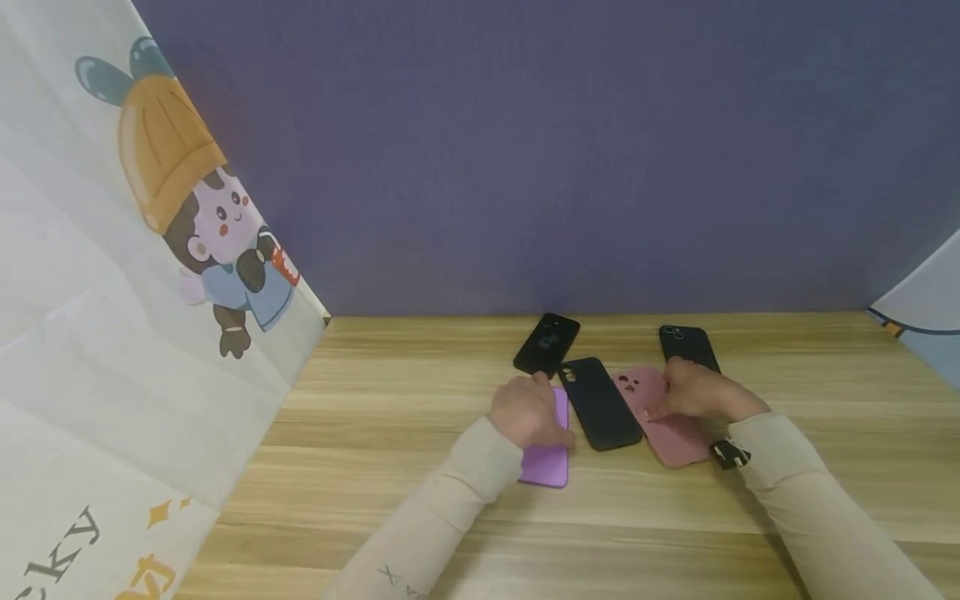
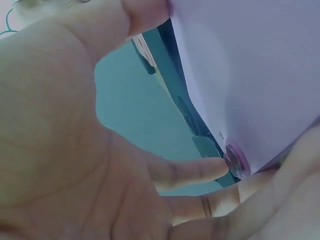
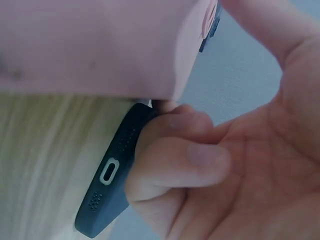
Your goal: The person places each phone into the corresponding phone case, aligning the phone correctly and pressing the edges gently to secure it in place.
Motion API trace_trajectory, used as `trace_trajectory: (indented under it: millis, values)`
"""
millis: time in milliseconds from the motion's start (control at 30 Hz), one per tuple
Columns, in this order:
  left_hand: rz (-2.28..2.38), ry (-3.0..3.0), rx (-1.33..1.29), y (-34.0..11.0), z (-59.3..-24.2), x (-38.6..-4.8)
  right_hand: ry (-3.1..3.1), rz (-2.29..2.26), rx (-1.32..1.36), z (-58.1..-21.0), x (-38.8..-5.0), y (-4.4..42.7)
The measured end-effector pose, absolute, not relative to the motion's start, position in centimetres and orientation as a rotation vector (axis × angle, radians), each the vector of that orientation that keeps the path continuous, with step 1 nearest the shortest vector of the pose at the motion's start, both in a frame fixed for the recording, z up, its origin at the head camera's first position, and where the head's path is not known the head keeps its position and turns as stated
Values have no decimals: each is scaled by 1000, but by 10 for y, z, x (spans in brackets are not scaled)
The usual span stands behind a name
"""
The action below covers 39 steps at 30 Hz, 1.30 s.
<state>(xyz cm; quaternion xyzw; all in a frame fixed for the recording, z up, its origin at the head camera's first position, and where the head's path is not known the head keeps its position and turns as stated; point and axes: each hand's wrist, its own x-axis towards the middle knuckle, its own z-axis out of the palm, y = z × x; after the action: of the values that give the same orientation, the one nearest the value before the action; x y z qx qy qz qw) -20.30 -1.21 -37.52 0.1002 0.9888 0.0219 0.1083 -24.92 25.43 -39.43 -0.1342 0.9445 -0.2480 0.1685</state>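
A purple phone case [image 1: 551, 468] lies under the left hand [image 1: 525, 412], whose thumb is at its right edge. In the left wrist view, the thumb and fingers of the left hand [image 2: 60, 125] grip opposite sides of the purple case [image 2: 250, 65], near its camera ring. The right hand [image 1: 701, 394] holds the pink phone case [image 1: 677, 442] by its upper right part. Seen from the right wrist, the curled fingers of the right hand [image 3: 255, 145] are at the corner of the pink case [image 3: 100, 45], beside a black phone [image 3: 107, 195].
Between the two held cases lies a black phone case [image 1: 602, 406]. Another black phone [image 1: 547, 343] lies beyond the left hand, and a dark one [image 1: 692, 348] beyond the right. A blue-grey wall [image 1: 562, 167] borders the wooden table [image 1: 360, 433]; a printed sheet [image 1: 112, 375] is at left.
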Motion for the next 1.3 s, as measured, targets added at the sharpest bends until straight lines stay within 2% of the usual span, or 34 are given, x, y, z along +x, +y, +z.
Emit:
trace_trajectory:
  millis: [367,1300]
  values:
    - [17,2893,272,-11,-377,-205,2681,-730,-319,-390,-247,255]
    - [4,2946,292,-20,-376,-206,2683,-675,-376,-390,-247,257]
